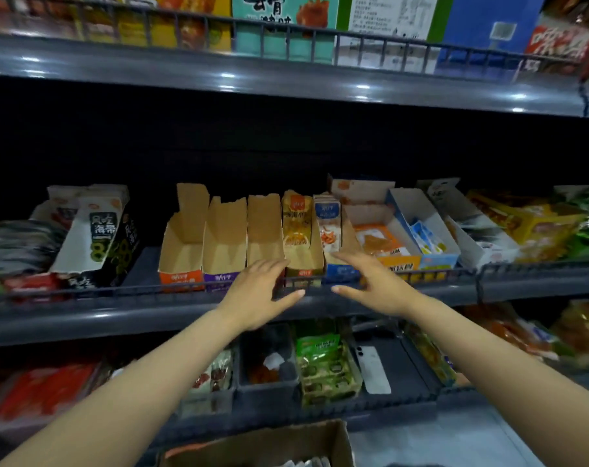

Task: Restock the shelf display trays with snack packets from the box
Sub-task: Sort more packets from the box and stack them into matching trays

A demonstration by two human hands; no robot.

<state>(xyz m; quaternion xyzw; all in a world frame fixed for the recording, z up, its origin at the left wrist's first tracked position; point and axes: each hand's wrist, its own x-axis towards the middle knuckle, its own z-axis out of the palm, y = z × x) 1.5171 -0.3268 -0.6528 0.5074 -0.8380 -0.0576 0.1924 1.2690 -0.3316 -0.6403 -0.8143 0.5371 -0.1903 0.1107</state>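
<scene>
Middle shelf [100, 318]: grey, wire rail [151, 290] along the front. Cardboard trays stand on it side by side: orange-front tray [181, 254], purple-front tray [224, 251], yellow-front tray [303, 264], blue-front tray [342, 274]. The last two hold upright packets [296, 224]. Black-and-white box [97, 230] at left, tilted.

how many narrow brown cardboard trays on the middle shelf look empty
3: orange-fronted cardboard tray, purple-fronted tray right of it, then a third tray whose front the left hand hides. More may be hidden.

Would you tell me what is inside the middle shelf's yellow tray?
Yellow packets stand at the back of the tray; its front floor is bare. Any behind the first are hidden.
</scene>
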